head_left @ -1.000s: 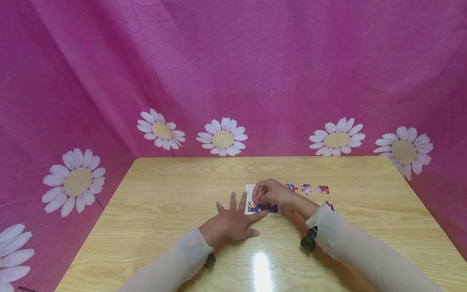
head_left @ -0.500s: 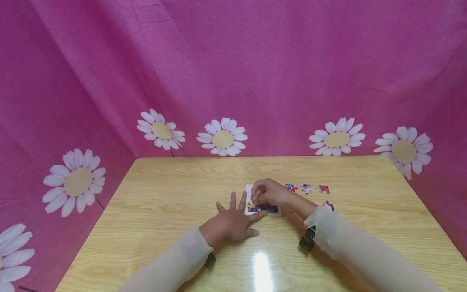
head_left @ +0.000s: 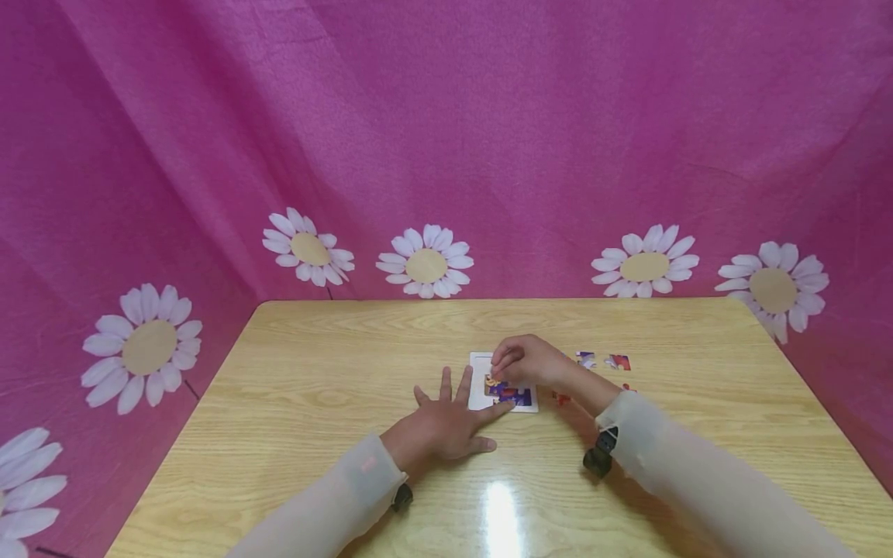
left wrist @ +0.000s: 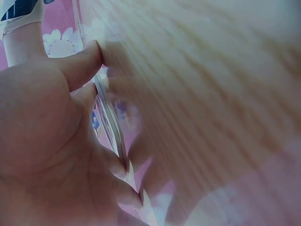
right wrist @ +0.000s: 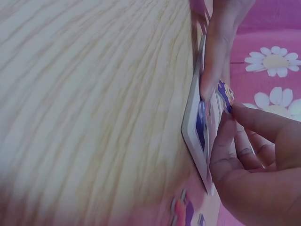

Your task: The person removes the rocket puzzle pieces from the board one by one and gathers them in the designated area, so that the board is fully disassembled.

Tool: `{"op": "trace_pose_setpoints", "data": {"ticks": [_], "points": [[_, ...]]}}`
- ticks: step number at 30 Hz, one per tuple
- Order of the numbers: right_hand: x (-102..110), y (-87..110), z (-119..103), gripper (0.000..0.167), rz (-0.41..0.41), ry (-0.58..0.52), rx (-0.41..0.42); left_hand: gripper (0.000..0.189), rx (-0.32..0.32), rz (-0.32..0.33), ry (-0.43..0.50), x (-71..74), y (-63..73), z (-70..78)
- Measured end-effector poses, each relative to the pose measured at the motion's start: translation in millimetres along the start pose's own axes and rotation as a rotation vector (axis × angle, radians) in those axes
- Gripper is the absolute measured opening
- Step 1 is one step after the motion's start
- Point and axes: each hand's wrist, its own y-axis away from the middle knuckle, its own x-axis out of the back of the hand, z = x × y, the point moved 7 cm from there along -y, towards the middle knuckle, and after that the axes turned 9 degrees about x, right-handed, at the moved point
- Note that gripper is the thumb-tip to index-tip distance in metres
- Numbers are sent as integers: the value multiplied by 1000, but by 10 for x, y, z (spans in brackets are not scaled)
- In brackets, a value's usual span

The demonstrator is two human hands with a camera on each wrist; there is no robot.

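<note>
A white puzzle tray (head_left: 477,397) lies flat on the table, with purple and red pieces fitted along its near right part. My left hand (head_left: 446,426) rests with fingers spread, its index fingertip on the tray's near edge. Above the tray my right hand (head_left: 526,363) pinches a purple-and-yellow puzzle piece (right wrist: 225,96) between thumb and index finger. In the right wrist view that piece is lifted and tilted off the tray. The left wrist view shows the left palm (left wrist: 42,132) and the tray edge-on behind its fingers.
Loose puzzle pieces lie right of the tray: a white-and-purple piece (head_left: 586,359), a red one (head_left: 618,362) and a red piece (head_left: 560,398) beside the right wrist. A pink curtain (head_left: 446,155) with white flowers stands behind the wooden table (head_left: 335,349).
My right hand has moved right and slightly up, lifting the purple-and-yellow puzzle piece from the tray's left side, where bare white now shows. The left hand has not moved.
</note>
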Motion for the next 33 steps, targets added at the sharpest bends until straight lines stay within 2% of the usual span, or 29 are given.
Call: {"op": "trace_pose_setpoints", "data": {"ticks": [5,12,20,33], "points": [[114,78,14,17,29,5,19,64,6,-1,2,6,6,2],[268,244,72,15,76,32,-18,64,5,2,7,2,4,3],[361,489,142,13,64,33,-39,64,5,-3,9,-7,-3,3],[412,847,131,7,52,98,8,64,-7,6,12,-16,-7,-1]]}}
